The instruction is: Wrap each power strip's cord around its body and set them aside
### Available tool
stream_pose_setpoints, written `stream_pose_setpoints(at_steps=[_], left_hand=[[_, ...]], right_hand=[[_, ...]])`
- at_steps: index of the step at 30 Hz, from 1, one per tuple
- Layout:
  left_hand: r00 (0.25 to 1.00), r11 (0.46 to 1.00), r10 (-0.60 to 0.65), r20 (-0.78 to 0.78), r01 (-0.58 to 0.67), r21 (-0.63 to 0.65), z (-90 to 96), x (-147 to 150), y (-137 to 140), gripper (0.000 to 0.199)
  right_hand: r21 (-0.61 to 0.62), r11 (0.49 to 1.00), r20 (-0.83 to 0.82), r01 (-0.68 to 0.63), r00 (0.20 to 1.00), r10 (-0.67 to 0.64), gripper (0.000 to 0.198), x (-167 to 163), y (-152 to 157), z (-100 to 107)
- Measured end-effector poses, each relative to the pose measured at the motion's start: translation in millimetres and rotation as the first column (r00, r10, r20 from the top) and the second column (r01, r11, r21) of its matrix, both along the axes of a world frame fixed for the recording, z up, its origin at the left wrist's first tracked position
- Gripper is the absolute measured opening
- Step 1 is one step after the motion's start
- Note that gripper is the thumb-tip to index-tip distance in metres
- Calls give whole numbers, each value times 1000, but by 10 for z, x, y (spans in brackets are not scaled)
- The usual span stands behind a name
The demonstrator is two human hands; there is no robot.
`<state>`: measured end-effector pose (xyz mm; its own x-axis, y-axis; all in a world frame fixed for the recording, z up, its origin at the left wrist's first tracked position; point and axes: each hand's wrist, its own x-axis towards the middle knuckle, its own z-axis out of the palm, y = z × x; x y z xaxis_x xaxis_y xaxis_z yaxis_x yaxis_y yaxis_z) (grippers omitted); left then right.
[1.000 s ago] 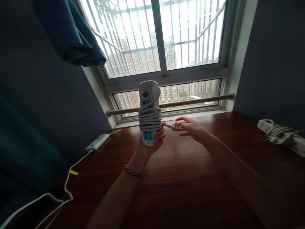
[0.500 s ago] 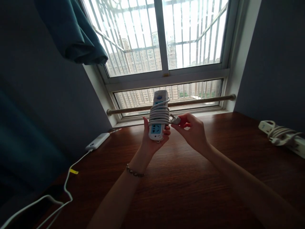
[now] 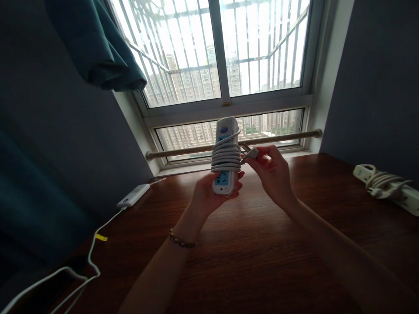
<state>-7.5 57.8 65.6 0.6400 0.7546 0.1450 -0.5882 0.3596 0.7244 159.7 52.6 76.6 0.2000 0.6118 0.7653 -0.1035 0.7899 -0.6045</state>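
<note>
A white power strip (image 3: pixel 225 189) with blue socket faces is held up, roughly upright, above the table. Its white cord (image 3: pixel 225 158) is wound around the middle in several turns. My left hand (image 3: pixel 209 196) grips the lower end, thumb at the front and fingertips showing at the right edge. Just right of the coils, my right hand (image 3: pixel 273 172) pinches the cord's plug (image 3: pixel 251 154) between thumb and fingers. The plug's prongs point up and left toward the strip.
On the brown wooden table (image 3: pixel 262 253), a second power strip (image 3: pixel 404 195) wrapped in its cord lies at the right. A white device (image 3: pixel 133 195) with a cable (image 3: pixel 92 257) lies at the left. Behind are a horizontal rail (image 3: pixel 278 140), a window and a blue curtain (image 3: pixel 98 52).
The power strip and both hands have shifted slightly to the right. My left thumb has moved from beside the strip onto its front. The plug stays pinched in my right hand.
</note>
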Motion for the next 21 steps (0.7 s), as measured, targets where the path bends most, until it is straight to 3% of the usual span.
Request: stream_pose_setpoints(at_steps=[5, 10, 14, 16, 18, 21], left_hand=[[988, 989, 16, 156, 7, -148, 44, 64, -80, 47], [945, 965, 22, 327, 65, -254, 114, 86, -188, 63], [918, 949, 61, 393, 68, -307, 148, 109, -209, 55], [937, 954, 130, 323, -30, -297, 141, 132, -188, 42], [944, 950, 260, 202, -212, -229, 121, 163, -160, 28], [885, 885, 464, 40, -463, -43, 89, 209, -142, 17]], right_hand=[[58, 998, -9, 29, 1000, -29, 21, 31, -55, 59], [109, 994, -27, -25, 999, 28, 18, 40, -158, 129], [141, 989, 31, -53, 998, 49, 23, 12, -237, 111], [183, 983, 106, -29, 994, 10, 27, 3, -262, 87], [245, 969, 214, 10, 975, -64, 28, 6, -271, 70], [335, 938, 332, 85, 922, -202, 22, 21, -256, 66]])
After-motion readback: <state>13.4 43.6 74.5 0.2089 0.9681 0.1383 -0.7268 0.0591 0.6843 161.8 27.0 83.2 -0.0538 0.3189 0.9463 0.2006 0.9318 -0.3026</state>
